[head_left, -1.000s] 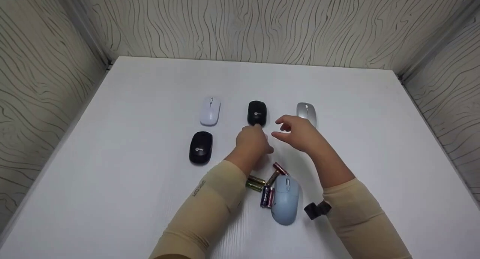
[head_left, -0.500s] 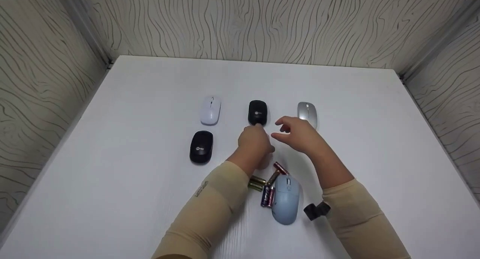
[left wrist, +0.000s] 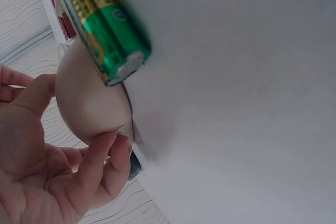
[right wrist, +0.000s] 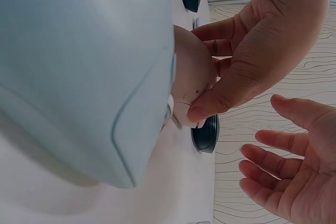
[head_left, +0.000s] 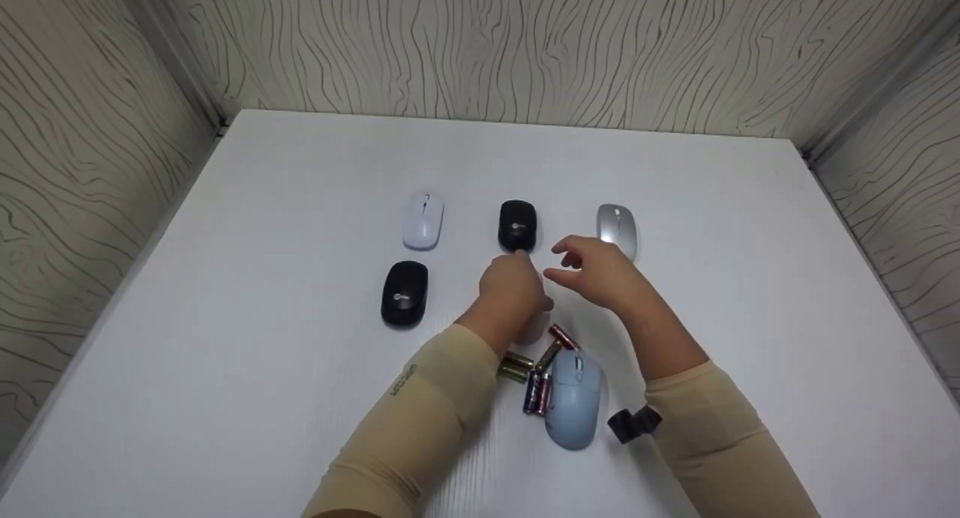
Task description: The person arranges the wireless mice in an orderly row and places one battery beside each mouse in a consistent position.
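My left hand (head_left: pixel 514 285) holds a pale pink computer mouse (left wrist: pixel 89 93) at the table's middle, thumb on one side and fingers on the other. In the head view the hand covers most of that mouse. My right hand (head_left: pixel 600 270) is just right of it, fingers parted and holding nothing; the right wrist view shows the same right hand (right wrist: pixel 294 166) apart from the mouse. A black mouse (head_left: pixel 517 224) lies just beyond the left hand's fingers. Behind the right hand, a silver mouse (head_left: pixel 616 229) is partly covered.
Nearer the body are a light blue mouse (head_left: pixel 574 402) and several batteries: green-gold ones (head_left: pixel 514 369), a red one (head_left: pixel 564 336) and a dark blue one (head_left: pixel 532 393). To the left lie a white mouse (head_left: pixel 424 222) and another black mouse (head_left: pixel 405 293). Patterned panels (head_left: pixel 450 46) enclose the table.
My left hand has shifted slightly rightward with the pink mouse, a little more of which shows below the hand. The right hand stays almost still.
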Demonstrator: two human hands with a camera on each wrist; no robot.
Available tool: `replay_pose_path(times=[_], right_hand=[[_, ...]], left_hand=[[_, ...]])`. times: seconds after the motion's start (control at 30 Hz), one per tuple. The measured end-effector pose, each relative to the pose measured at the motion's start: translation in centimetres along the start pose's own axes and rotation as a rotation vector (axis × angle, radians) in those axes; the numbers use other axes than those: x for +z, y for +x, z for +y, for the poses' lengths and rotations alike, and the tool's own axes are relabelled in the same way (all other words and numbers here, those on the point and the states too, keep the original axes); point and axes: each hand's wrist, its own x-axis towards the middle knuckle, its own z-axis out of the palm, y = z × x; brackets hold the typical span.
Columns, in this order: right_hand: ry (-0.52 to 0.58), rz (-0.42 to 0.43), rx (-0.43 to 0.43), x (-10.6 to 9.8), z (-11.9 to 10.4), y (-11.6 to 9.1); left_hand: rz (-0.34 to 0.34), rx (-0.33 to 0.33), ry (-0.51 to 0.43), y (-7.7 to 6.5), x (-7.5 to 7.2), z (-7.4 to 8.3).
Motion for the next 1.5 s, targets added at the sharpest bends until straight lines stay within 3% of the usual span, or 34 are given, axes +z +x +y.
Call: replay_pose_path(times=[0.4,1.03,1.5], right_hand=[[-0.007,-0.004,-0.002,0.0,0.0,0.0],[0.007,0.008,-0.005,-0.4,-0.4,-0.6],[-0.074,-0.065,0.026,-1.2,-1.3,-3.7]], left_hand=[[-0.046,-0.005,-0.037,0.1,-0.4,-0.5],[0.002,0.04,-0.067,-0.3,-2.7,-2.0],[-0.015,0.145,-0.102,-3.4,-4.3,-3.3]])
